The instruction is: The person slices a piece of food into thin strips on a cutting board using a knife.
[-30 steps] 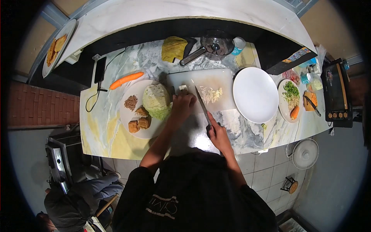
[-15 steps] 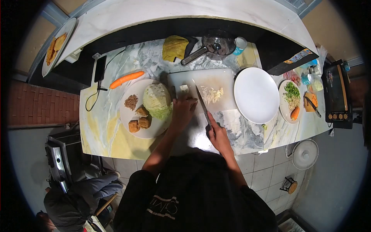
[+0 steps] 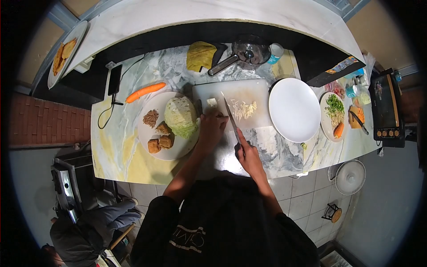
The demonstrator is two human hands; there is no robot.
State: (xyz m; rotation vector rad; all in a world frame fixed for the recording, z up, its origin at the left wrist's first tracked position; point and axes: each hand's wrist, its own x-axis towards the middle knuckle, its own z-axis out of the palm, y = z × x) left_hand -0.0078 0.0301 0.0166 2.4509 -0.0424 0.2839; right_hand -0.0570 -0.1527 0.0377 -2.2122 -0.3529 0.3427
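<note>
My right hand [image 3: 250,156] is closed around the handle of a kitchen knife [image 3: 231,116], whose blade points away from me over a white cutting board [image 3: 260,91]. Left of the blade, my left hand [image 3: 211,129] rests at the board's near edge with bent fingers pressed together. Whatever those fingers hold is hidden. Thin pale strips [image 3: 243,109] lie in a loose pile right of the blade. A small white block [image 3: 211,103] sits on the board beyond my left fingers.
Left stands a plate [image 3: 171,154] with half a cabbage [image 3: 180,113], brown fried pieces and minced food. A carrot [image 3: 146,91] lies behind it. Right are a white oval plate [image 3: 295,109] and a plate of chopped greens [image 3: 335,104]. A pan [image 3: 251,52] stands behind the board.
The knife and my right hand have shifted slightly to the left. My left hand stays nearly in place, its fingers moved a little.
</note>
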